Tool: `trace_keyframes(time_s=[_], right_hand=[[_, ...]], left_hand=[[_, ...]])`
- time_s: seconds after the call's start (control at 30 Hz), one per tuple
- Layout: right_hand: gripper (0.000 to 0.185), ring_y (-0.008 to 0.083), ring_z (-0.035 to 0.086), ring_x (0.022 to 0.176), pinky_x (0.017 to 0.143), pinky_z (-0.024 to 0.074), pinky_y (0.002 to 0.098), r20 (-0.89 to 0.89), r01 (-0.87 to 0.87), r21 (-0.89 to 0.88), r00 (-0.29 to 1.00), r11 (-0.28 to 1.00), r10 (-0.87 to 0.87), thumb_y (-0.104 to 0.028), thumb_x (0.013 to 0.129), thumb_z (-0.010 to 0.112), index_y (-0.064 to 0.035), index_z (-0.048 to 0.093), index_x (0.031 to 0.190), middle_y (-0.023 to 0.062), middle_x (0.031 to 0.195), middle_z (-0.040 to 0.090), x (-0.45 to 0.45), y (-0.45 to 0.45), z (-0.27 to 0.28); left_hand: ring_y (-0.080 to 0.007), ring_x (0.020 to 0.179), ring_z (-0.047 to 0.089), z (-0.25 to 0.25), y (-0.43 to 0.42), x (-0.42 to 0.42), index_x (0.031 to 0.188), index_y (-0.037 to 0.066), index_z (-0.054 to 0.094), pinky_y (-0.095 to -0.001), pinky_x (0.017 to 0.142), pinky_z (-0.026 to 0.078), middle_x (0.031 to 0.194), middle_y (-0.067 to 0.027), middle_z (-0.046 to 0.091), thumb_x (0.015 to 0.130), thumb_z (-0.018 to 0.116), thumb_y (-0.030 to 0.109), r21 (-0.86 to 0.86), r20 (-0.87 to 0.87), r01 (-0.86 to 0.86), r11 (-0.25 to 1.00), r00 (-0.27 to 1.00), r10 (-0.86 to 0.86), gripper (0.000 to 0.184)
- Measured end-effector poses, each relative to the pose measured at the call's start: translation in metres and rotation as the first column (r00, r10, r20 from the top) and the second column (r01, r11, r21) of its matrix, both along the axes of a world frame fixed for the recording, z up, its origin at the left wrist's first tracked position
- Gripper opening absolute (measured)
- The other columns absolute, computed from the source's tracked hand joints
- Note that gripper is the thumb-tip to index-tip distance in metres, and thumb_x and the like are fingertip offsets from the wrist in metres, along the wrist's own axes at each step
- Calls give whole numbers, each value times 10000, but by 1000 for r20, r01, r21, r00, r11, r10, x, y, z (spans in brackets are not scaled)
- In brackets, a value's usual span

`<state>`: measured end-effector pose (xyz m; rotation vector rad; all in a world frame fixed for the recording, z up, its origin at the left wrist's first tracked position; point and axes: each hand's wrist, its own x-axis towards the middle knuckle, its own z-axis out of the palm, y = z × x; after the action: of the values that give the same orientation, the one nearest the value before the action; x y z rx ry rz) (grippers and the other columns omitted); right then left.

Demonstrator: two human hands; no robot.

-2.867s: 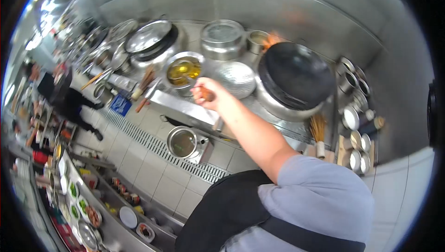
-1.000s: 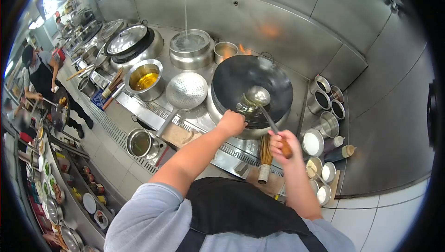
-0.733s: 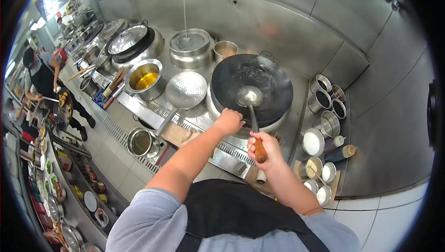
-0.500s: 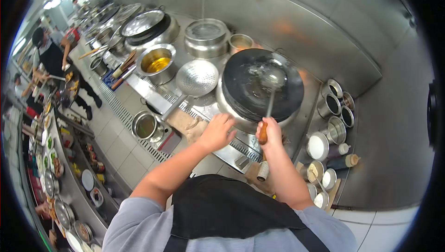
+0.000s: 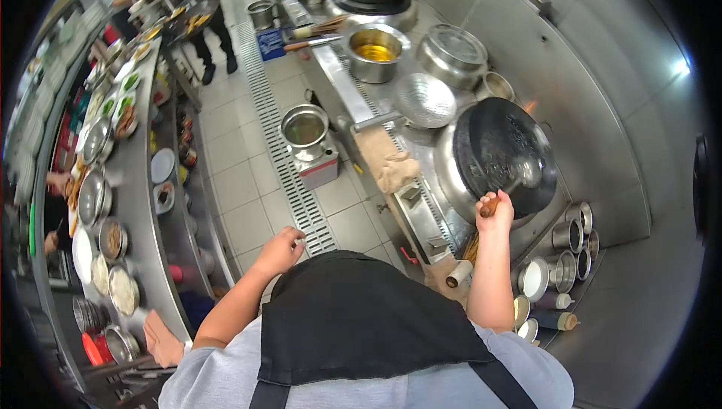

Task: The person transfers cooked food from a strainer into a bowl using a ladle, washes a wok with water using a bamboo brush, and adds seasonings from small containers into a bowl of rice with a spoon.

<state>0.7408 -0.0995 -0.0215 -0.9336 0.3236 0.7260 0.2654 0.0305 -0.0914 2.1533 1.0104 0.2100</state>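
Observation:
My right hand (image 5: 496, 212) is closed around the wooden handle of a ladle (image 5: 529, 174). The ladle's metal bowl lies inside a black wok (image 5: 481, 146) with a wet, shiny inner surface, set on a steel burner ring. My left hand (image 5: 280, 250) is away from the stove, over the tiled floor beside my apron. Its fingers are loosely bent and apart, and nothing shows in them. A perforated strainer (image 5: 425, 99) rests left of the wok, and a crumpled beige cloth (image 5: 397, 172) lies on the stove's front ledge.
A pot of yellow oil (image 5: 374, 52) stands on the stove, with a lidded pot (image 5: 451, 56) behind it. Seasoning containers (image 5: 535, 279) line the right. A pot on a box (image 5: 304, 127) stands on the floor. At left is a counter (image 5: 150, 259) with bowls; another person (image 5: 197, 3) works beyond.
My view has turned left, bringing more of the side counter in. My left hand has moved away from the stove edge, left and down. My right hand still grips the ladle in the wok.

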Motion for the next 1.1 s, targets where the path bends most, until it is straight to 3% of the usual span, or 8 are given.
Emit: trace_keyframes(time_s=[0.13, 0.27, 0.37, 0.73, 0.8, 0.87, 0.97, 1.1], right_hand=[[308, 100, 346, 453, 403, 256, 234, -56, -287, 176, 952, 942, 301, -172, 903, 516, -163, 408, 615, -22, 555, 386, -8, -19, 25], [236, 89, 496, 554, 448, 358, 231, 425, -110, -618, 786, 778, 448, -237, 900, 581, -104, 593, 1094, 12, 796, 589, 83, -26, -23], [563, 284, 579, 570, 473, 433, 416, 104, 117, -991, 344, 67, 933, -30, 783, 394, 19, 446, 1342, 208, 971, 630, 64, -16, 18], [543, 384, 576, 1040, 832, 477, 483, 11, 912, -406, -60, 59, 998, -173, 899, 488, -134, 415, 1435, 252, 1184, 590, -89, 17, 30], [581, 375, 598, 991, 803, 488, 467, 88, 737, -527, -447, 423, 890, -192, 891, 545, -162, 393, 1451, 222, 1064, 611, -65, 36, -7], [554, 288, 607, 929, 805, 491, 388, 142, 279, -939, -222, 203, 965, -52, 853, 609, -72, 461, 1386, 175, 1002, 600, -230, 37, 40], [561, 270, 631, 860, 804, 488, 376, 60, -54, -998, -583, 36, 810, -108, 822, 671, -75, 507, 1358, 194, 997, 664, -238, 5, -37], [509, 394, 590, 1063, 927, 467, 440, -223, 45, -969, -597, -245, 771, -233, 857, 640, -33, 525, 1311, 236, 1125, 635, -277, -70, -76]], left_hand=[[-325, 987, 622, 9, -24, -66, 1076, 52, 646, -432, 860, 493, 1072, -138, 629, 883, 587, 194, -101, -1, -285, 953, 958, 286, 247], [-293, 896, 639, 8, -55, -148, 1059, 37, 616, -406, 802, 503, 1033, -149, 615, 901, 576, 192, 19, 20, -341, 940, 940, 341, 225], [-274, 849, 628, 9, -80, -208, 1051, 34, 618, -378, 767, 500, 980, -138, 618, 903, 579, 202, -56, 210, -599, 799, 775, 596, 226], [-163, 664, 614, -18, -115, -445, 1059, 0, 556, -296, 585, 502, 879, -96, 622, 960, 543, 244, -531, 328, -805, -263, -482, 813, 264], [-187, 710, 629, -14, -104, -473, 1088, -11, 533, -295, 606, 522, 902, -103, 615, 946, 546, 217, -589, 272, -764, -264, -495, 825, 269], [-211, 755, 645, -11, -89, -484, 1117, -22, 511, -295, 627, 542, 924, -110, 609, 932, 550, 191, -651, 215, -719, -245, -484, 848, 284], [-324, 879, 683, -15, -69, -485, 1157, -148, 483, -396, 749, 597, 1127, -263, 586, 847, 476, 36, -772, 185, -607, -189, -499, 847, 361], [-322, 917, 621, -115, -74, -483, 1190, -79, 532, -423, 767, 569, 1147, -204, 580, 850, 484, 27, -785, 443, -616, 60, -491, 750, 360]])
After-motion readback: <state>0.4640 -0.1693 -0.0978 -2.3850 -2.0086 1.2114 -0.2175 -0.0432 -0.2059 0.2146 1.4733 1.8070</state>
